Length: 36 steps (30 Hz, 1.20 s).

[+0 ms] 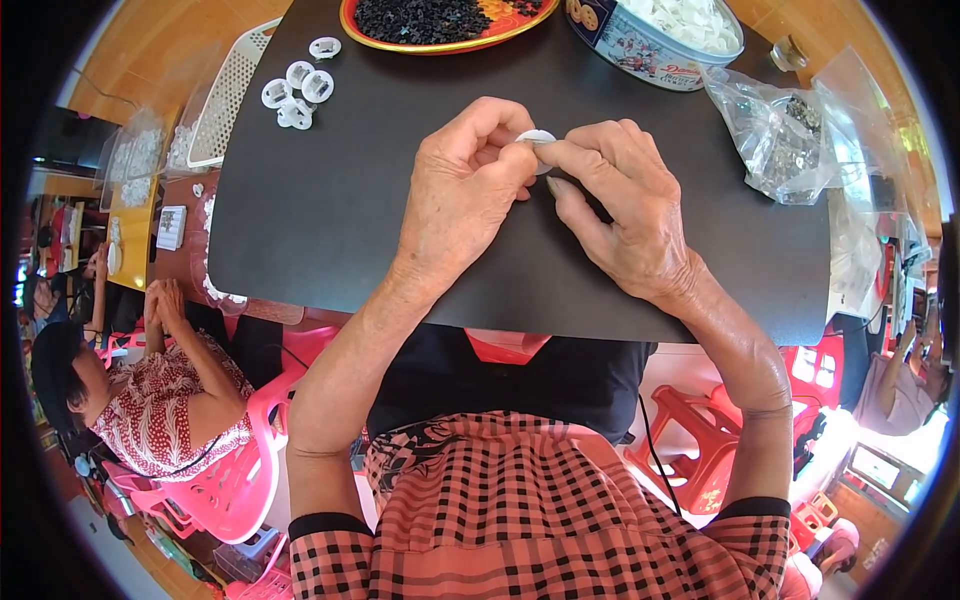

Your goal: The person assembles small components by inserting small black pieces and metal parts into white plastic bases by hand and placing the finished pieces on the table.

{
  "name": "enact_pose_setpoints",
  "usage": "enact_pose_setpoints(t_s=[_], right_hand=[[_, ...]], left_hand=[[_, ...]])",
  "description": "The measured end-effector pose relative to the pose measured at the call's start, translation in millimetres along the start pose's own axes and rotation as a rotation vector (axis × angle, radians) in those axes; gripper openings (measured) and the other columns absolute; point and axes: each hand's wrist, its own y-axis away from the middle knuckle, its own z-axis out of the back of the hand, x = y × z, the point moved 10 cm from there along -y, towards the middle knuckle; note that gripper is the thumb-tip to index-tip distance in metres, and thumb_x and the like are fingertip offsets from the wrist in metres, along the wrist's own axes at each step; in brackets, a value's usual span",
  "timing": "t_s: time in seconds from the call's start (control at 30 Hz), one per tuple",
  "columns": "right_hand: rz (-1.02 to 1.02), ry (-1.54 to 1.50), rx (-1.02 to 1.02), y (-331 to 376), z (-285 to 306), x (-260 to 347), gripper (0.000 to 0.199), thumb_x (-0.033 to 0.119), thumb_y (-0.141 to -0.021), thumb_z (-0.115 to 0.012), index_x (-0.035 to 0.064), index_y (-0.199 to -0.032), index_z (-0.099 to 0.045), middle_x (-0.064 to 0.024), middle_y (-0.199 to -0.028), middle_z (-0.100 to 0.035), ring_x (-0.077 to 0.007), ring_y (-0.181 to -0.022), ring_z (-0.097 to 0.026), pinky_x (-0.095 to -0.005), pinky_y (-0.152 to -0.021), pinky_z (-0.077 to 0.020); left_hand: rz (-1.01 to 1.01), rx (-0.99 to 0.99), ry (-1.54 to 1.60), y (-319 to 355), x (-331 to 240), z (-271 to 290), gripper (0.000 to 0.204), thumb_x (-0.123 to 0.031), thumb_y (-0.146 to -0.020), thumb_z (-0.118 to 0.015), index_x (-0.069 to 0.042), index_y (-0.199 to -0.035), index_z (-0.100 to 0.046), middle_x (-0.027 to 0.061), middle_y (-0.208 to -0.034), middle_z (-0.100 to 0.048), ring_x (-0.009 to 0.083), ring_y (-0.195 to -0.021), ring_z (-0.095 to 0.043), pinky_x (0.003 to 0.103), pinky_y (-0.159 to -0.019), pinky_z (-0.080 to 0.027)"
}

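A round white plastic piece (538, 136) is pinched in my left hand (465, 175), above the middle of the dark table. The fingers of my right hand (625, 195) press against its right side, the index finger lying on its face and the thumb a little apart below. Fingertips cover much of the piece, so its details are hidden. At the table's far left lies a small group of similar round white pieces (317, 86) with dark slots in them, one of them (324, 47) set apart.
At the far edge stand a red-and-gold tray (350, 22) of small black parts and a round tin (655, 68) of white pieces. A clear plastic bag (775, 150) of metal parts lies at right. A white basket (215, 115) sits beyond the left edge. Another person (170, 400) sits at left.
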Motion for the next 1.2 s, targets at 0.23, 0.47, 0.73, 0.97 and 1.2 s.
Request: enact_pose_setpoints(t_s=[0.23, 0.47, 0.73, 0.97, 1.2], right_hand=[[-0.002, 0.005, 0.005, 1.0, -0.9, 0.5, 0.031, -0.001, -0.070, -0.068, 0.0065, -0.100, -0.065, -0.0041, -0.086, -0.057, -0.0214, -0.077, -0.054, -0.0330, -0.067, -0.0402], [0.026, 0.079, 0.033, 0.5, -2.5, 1.6, 0.033, 0.000, -0.069, -0.070, 0.0064, -0.101, -0.065, -0.0039, -0.088, -0.057, -0.0213, -0.077, -0.054, -0.0331, -0.067, -0.0410], [0.042, 0.040, 0.036, 2.9, -3.4, 2.1, 0.038, -0.001, -0.066, -0.070, 0.0052, -0.103, -0.064, -0.0047, -0.089, -0.058, -0.0217, -0.077, -0.054, -0.0327, -0.067, -0.0419], [0.037, 0.041, 0.041, 2.7, -3.4, 3.6, 0.039, -0.001, -0.065, -0.070, 0.0039, -0.103, -0.064, -0.0060, -0.089, -0.058, -0.0223, -0.077, -0.054, -0.0330, -0.067, -0.0422], [0.052, 0.023, 0.026, 3.1, -2.4, 4.5, 0.037, -0.002, -0.067, -0.070, 0.0029, -0.103, -0.063, -0.0067, -0.090, -0.058, -0.0234, -0.077, -0.055, -0.0335, -0.066, -0.0431]], left_hand=[[0.006, -0.011, 0.018, 0.6, 1.4, 1.1, 0.006, -0.003, -0.085, -0.054, -0.001, -0.089, -0.057, -0.0003, -0.070, -0.058, 0.0053, -0.064, -0.054, 0.022, -0.059, -0.048], [0.013, 0.019, -0.043, 0.4, 2.8, 0.2, 0.010, -0.001, -0.088, -0.053, -0.001, -0.096, -0.059, 0.0023, -0.081, -0.062, 0.0069, -0.070, -0.058, 0.021, -0.062, -0.050], [0.004, -0.026, 0.002, 0.2, 0.2, 0.4, 0.006, -0.002, -0.085, -0.053, -0.001, -0.089, -0.057, -0.0013, -0.070, -0.057, 0.0049, -0.063, -0.054, 0.022, -0.058, -0.047], [-0.008, -0.023, -0.022, 2.0, -0.4, 1.0, 0.005, -0.002, -0.085, -0.054, -0.002, -0.089, -0.057, -0.0014, -0.072, -0.057, 0.0045, -0.064, -0.053, 0.021, -0.058, -0.047], [-0.017, -0.039, -0.026, 1.2, -2.4, 0.4, 0.006, 0.000, -0.084, -0.054, -0.002, -0.089, -0.056, -0.0019, -0.074, -0.056, 0.0038, -0.063, -0.051, 0.021, -0.057, -0.044]])
